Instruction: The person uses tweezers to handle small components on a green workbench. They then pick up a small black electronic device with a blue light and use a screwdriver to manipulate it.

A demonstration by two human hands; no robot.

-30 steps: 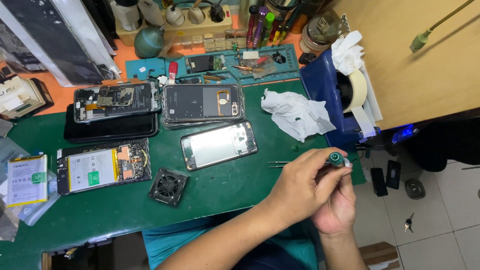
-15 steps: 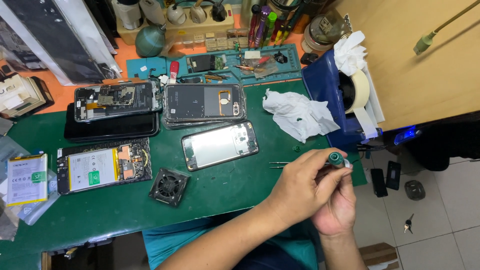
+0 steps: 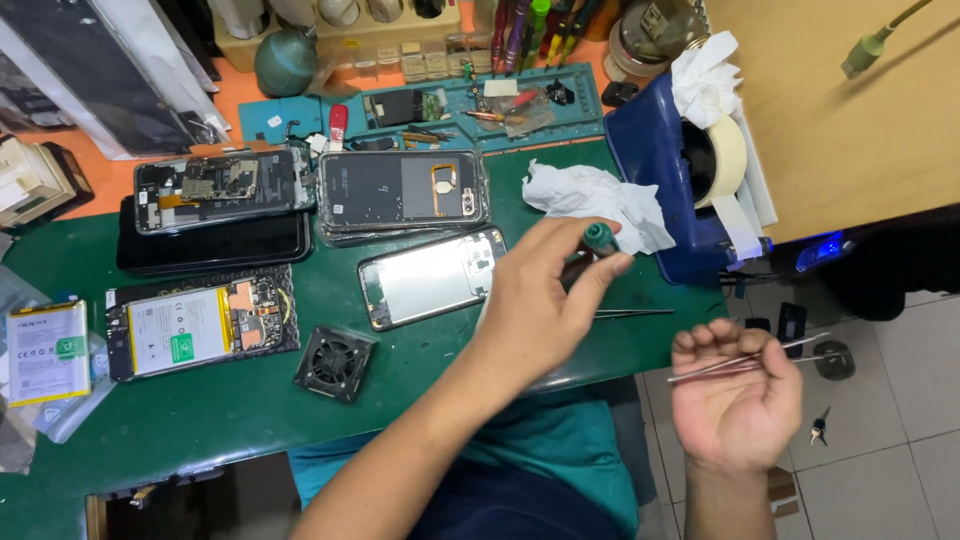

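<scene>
Both hands are occupied with tools: a small screwdriver (image 3: pixel 598 243) with a green cap is pinched between the thumb and fingers of the left hand (image 3: pixel 540 300), held over the green mat (image 3: pixel 250 400), while a pair of slim metal tweezers (image 3: pixel 745 360) is gripped in the curled fingers of the right hand (image 3: pixel 735 400), which is kept palm-up off the edge of the bench, above the tiled floor. The screwdriver is carried just right of the silver phone frame (image 3: pixel 430 278), the nearest piece of work, so the tip appears to be kept ready within reach of it. A second thin tool (image 3: pixel 630 313) is left lying on the mat beside the left hand. Further phones are laid out in rows, seemingly so that each stays accessible: an opened one with its battery exposed (image 3: pixel 200 325) at the left, a small black fan (image 3: pixel 335 362) near it. A crumpled white tissue (image 3: pixel 595 200) is set beside the blue tape dispenser (image 3: pixel 660 170).
</scene>
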